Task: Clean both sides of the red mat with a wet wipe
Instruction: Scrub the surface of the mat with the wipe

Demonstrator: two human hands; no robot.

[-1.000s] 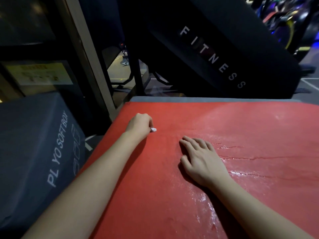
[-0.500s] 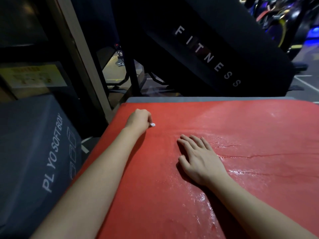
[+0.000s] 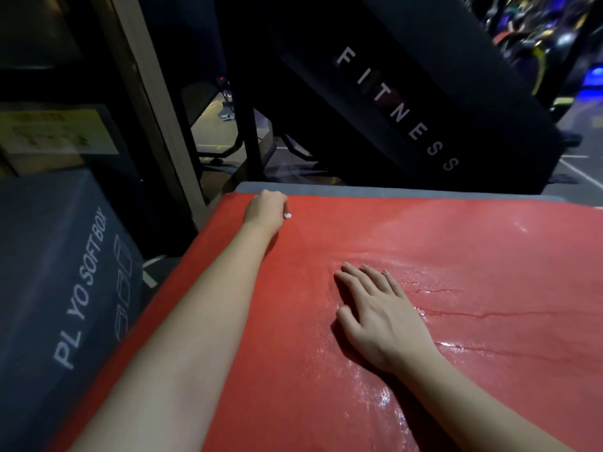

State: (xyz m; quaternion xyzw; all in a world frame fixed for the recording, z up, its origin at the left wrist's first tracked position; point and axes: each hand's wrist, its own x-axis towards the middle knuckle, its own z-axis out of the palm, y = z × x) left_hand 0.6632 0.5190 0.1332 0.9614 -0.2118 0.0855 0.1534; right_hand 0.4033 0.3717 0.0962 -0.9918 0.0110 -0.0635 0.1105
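At the far left corner of the red mat [image 3: 424, 243], the left hand [image 3: 266, 208] grips the wet wipe [image 3: 287, 215], the right hand [image 3: 375, 314] lies flat mid-mat; top-side wiping seems underway, calling next for a firm sweep nearward.

- Dim; the far left and far centre sink to near black.
- Light falls from the right: white glare streaks the wet sheen of the flat red vinyl mat [image 3: 424, 236] at near right.
- The flat right hand [image 3: 375, 318] throws a soft shadow leftward onto the mat.
- The small white wet wipe [image 3: 287, 215] clenched in the left hand [image 3: 266, 208] is blown out.
- The blue and yellow glows [image 3: 594, 76] at far right are blurred.
- Straight lines bow near the edges.
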